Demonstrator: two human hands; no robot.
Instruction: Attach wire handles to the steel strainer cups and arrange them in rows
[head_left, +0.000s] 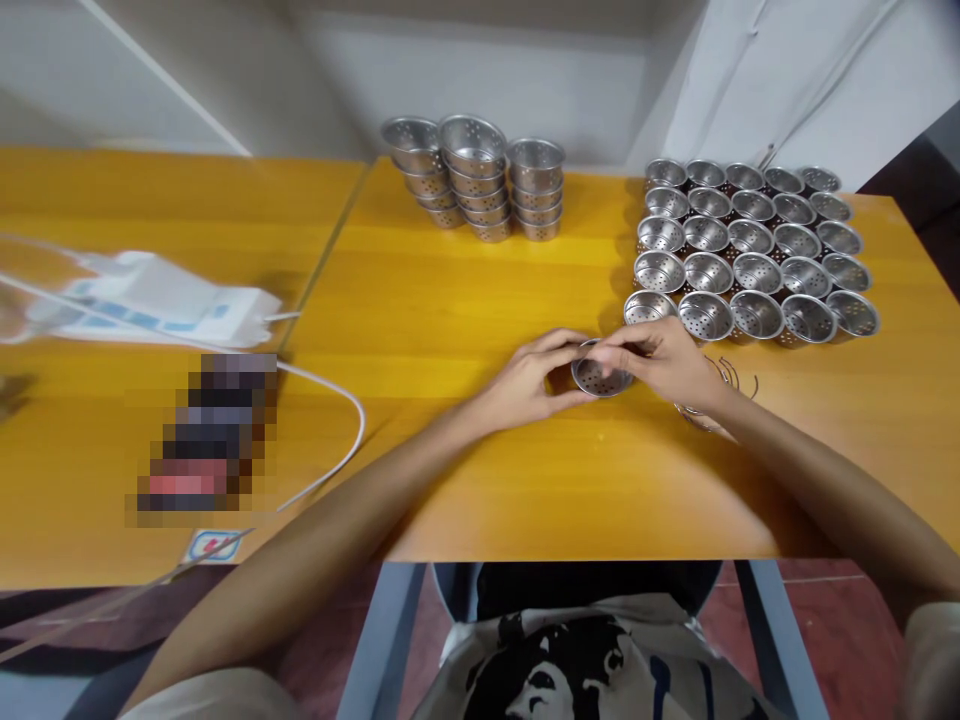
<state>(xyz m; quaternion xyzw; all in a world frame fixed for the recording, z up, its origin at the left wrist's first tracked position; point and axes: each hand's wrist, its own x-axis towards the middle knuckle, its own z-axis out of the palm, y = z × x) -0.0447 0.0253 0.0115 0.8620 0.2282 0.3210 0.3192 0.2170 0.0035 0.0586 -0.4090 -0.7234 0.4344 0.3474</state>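
Observation:
My left hand (529, 385) is wrapped round the side of a small perforated metal cup (604, 382), which stands at the middle of the table with its mouth up. Over the cup's far rim, the thumb and fingers of my right hand (664, 365) are pinched together. Whatever lies between those fingertips is too small or hidden to make out. Below and partly behind my right wrist lie several thin curved metal wires (731, 375) on the tabletop.
Perforated cups (750, 240) stand in rows at the right, just beyond my right hand. Stacked cups (474, 175) rise at the back of the yellow table (480, 480). At the left are a white power strip (172, 305), a white cable (352, 400) and a pixelated object (210, 435).

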